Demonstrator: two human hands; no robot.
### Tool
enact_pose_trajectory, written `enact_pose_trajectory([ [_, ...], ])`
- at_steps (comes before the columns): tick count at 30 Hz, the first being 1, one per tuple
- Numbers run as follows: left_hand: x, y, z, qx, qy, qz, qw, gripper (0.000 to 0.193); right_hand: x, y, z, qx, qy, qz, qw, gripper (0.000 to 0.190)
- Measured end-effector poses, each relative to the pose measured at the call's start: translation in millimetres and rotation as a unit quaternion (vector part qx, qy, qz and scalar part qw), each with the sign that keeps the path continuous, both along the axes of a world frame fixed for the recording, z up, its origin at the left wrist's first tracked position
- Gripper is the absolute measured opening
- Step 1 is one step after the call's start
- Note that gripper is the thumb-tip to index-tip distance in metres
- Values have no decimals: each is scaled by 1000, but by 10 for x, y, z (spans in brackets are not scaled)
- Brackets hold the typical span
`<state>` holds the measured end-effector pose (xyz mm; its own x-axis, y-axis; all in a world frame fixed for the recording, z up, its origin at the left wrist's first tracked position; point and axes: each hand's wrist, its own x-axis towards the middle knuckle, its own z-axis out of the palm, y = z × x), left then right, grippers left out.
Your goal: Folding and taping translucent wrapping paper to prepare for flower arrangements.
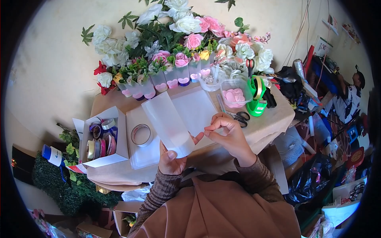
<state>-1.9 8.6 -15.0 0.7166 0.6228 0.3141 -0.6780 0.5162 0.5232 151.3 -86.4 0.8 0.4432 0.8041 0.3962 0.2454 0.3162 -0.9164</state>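
A rolled tube of translucent white sheet (pixel 169 122) rests in my left hand (pixel 172 159), the fingers round its lower end. To the tube's right is my right hand (pixel 227 135), thumb and forefinger pinched close to my left fingertips; whether something small lies between them cannot be told. Flat translucent sheets (pixel 195 110) lie behind the tube. A roll of clear tape (pixel 141 135) sits on more sheets at the left. Black-handled scissors (pixel 241 117) and a green tape dispenser (pixel 256 98) are beyond my right hand.
A white box of ribbon rolls (pixel 120 141) stands left. Along the back are small translucent flower holders (pixel 159 81), artificial roses (pixel 186 23), a tub of pink heart-shaped tags (pixel 236 96) and a round tub (pixel 209 83). Another person (pixel 346 96) is at the far right.
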Motion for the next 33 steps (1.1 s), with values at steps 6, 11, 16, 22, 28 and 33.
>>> enact_pose_trajectory([
  [6,-22,-4,40,0,5,3,1000,63,-210,-5,39,58,-207,-158,964,16],
  [11,-70,29,-16,-2,17,32,999,65,-315,-10,29,79,-278,-196,937,16],
  [16,-63,29,11,2,9,24,1000,66,-332,-19,-16,70,-297,-187,934,19],
  [22,-56,57,21,-10,-8,41,999,65,-440,-36,-32,57,-342,-171,922,20],
  [28,-60,51,16,-23,-6,32,999,64,-264,-7,-27,58,-191,-90,976,17],
  [33,-55,45,13,-10,4,25,1000,63,-207,13,95,11,-159,-48,986,10],
])
